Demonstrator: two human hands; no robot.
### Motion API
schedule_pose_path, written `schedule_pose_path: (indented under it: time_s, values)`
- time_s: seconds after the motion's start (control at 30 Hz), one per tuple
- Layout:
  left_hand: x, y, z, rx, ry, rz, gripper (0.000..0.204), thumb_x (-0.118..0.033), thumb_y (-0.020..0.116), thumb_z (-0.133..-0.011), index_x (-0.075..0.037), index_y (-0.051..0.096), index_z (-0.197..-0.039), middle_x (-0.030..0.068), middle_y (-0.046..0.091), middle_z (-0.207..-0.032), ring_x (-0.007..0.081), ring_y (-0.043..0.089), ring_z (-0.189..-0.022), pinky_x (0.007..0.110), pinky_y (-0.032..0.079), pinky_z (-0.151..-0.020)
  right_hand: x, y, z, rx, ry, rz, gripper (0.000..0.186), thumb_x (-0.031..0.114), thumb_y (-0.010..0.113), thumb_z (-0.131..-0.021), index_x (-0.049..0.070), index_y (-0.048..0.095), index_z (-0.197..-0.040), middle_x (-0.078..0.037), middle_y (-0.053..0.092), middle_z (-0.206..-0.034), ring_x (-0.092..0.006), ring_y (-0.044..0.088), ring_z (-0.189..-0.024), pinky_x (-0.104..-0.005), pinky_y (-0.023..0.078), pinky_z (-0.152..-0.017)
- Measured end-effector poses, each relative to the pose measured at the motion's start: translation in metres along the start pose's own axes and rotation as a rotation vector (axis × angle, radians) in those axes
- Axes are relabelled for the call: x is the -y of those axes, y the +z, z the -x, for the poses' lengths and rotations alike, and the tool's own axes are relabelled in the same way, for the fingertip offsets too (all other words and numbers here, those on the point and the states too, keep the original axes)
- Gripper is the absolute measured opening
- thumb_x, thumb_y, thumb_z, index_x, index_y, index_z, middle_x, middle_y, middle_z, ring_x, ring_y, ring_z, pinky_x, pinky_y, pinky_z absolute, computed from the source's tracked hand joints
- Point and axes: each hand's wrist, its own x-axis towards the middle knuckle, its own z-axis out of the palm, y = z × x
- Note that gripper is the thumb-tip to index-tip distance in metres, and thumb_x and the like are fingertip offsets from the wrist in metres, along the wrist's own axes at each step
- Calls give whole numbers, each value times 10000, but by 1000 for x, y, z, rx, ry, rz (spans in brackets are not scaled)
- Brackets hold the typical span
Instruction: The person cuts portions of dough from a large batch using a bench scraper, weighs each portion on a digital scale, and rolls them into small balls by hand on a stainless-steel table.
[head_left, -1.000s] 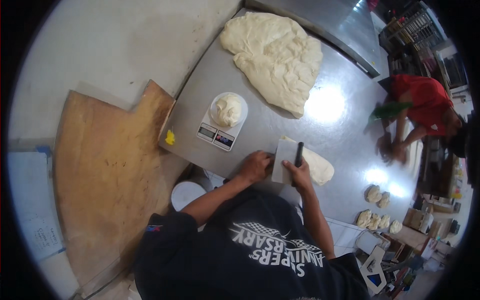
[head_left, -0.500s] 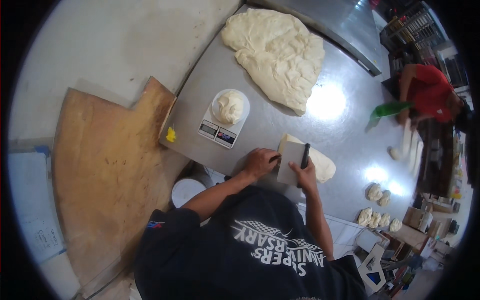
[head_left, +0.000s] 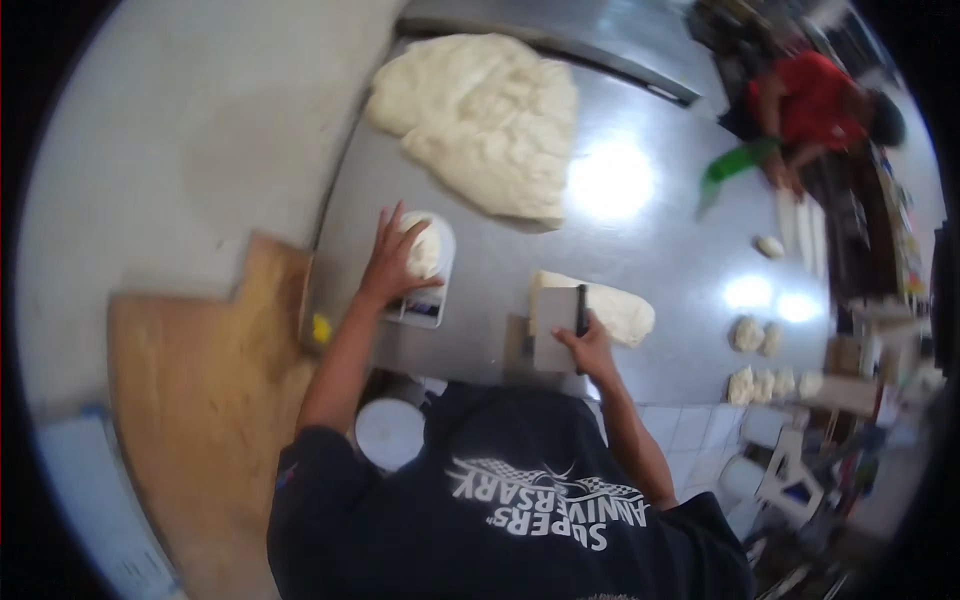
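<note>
My left hand (head_left: 388,262) is at the kitchen scale (head_left: 428,310), its fingers spread around a lump of dough (head_left: 424,252) that rests on the plate. The fingers look stretched rather than closed, and part of the lump is hidden behind them. A dough scraper (head_left: 555,328) with a flat pale blade and black handle is gripped in my right hand (head_left: 590,350). Its blade stands in front of a long piece of dough (head_left: 620,312) and covers part of it. Beyond both hands lies a large mass of dough (head_left: 490,115).
Small dough pieces (head_left: 748,335) sit at the right of the metal table (head_left: 480,330). A person in red (head_left: 815,100) works across the table near a green object (head_left: 735,170) and long dough strips (head_left: 800,225). A wooden board (head_left: 200,380) and white bucket (head_left: 390,433) are at left.
My left hand has moved left from beside the scraper to the dough on the scale, and its fingers have spread. My right hand still holds the scraper by the long dough. The view has shifted.
</note>
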Motion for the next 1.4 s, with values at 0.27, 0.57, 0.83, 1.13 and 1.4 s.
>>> schedule_pose_path:
  time_s: [0.27,0.57,0.83,1.13,1.4]
  values:
    - [32,7,-23,-66,-240,418,468,-92,907,-774,-3,685,-1176,95,689,-1155,218,656,-1023,353,530,-917,-32,-15,2,-141,-62,-20,527,331,860,-833,-19,609,-1138,-139,695,-915,-220,659,-863,-380,530,-780]
    - [-77,-21,-91,68,-90,167,360,-138,927,-724,-22,794,-1037,127,712,-993,272,693,-868,362,560,-803,-74,-81,42,-352,-26,-119,548,338,845,-837,-32,599,-1158,-159,694,-923,-282,698,-884,-390,546,-804]
    - [-366,52,-164,123,526,494,310,-8,903,-749,-40,809,-1042,106,728,-1083,261,706,-1010,362,575,-845,-131,-177,97,-579,77,-324,580,341,855,-826,-37,609,-1189,-179,716,-988,-286,702,-936,-397,546,-837]
    - [-729,161,-215,-137,998,1015,198,-138,748,-965,-30,789,-1126,141,765,-1147,280,715,-1112,392,587,-959,-222,-265,193,-1003,243,-505,599,336,862,-810,-40,629,-1215,-178,731,-1049,-269,711,-939,-378,561,-837]
    - [-879,405,-235,427,801,742,478,-418,617,-1041,-107,641,-1403,181,477,-1568,459,323,-1486,662,308,-1163,-244,-295,246,-1244,395,-664,479,235,852,-824,-23,641,-1168,-124,728,-1014,-207,686,-895,-360,550,-822]
